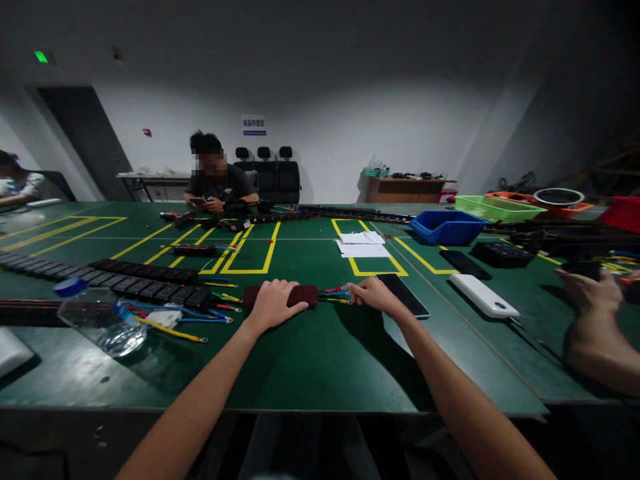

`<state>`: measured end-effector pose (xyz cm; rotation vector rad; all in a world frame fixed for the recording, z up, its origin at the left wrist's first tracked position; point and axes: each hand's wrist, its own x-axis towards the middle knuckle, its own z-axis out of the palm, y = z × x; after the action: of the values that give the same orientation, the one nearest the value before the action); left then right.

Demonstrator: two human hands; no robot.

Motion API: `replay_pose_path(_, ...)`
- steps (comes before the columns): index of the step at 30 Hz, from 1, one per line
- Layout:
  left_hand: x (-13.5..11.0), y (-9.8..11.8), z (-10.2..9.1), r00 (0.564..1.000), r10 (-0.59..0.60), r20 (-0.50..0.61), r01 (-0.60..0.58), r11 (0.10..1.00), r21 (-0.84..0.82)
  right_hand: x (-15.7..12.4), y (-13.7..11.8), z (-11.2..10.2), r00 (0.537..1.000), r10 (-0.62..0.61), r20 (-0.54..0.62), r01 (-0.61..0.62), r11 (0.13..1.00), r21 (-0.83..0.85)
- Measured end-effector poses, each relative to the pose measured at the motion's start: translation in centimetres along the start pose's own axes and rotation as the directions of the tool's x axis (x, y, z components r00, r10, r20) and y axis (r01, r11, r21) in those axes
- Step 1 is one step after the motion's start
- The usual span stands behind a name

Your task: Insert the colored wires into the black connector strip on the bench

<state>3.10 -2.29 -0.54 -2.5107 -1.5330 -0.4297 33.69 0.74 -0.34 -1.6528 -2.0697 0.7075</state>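
Near the table's front, my left hand (pixel 275 303) lies over a dark red-brown block (pixel 304 295), fingers curled across its top and far side, thumb along its near side. Colored wires (pixel 330 293) in blue, red, green and yellow leave the block's right end, tipped with ring terminals (pixel 346 293). At those tips my right hand (pixel 370 295) is closed in a pinch; which wire its fingertips hold is too small to tell. Just behind that hand a dark tablet-like slab (pixel 407 297) lies flat. Left of the block, more wire ends (pixel 233 300) point toward it.
A clear bottle with a blue cap (pixel 105 320) leans at left, beside long black segmented strips (pixel 150 287). A white device (pixel 483 295), a black phone-like slab (pixel 465 263), papers (pixel 364 244) and a blue bin (pixel 447 227) lie right. Another person's arm (pixel 600 327) reaches in; one person (pixel 220 177) sits opposite.
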Motion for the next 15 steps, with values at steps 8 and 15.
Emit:
replay_pose_path(8, 0.0, -0.02, 0.03, 1.0, -0.002, -0.005, 0.002, 1.0, -0.006, -0.15, 0.02, 0.17, 0.998, 0.054, -0.02, -0.056, 0.995, -0.086)
replay_pose_path(15, 0.01, 0.01, 0.03, 1.0, -0.002, -0.003, 0.002, 1.0, -0.01, 0.1, 0.16, -0.01, 0.999, 0.017, 0.046, -0.024, 0.985, 0.169)
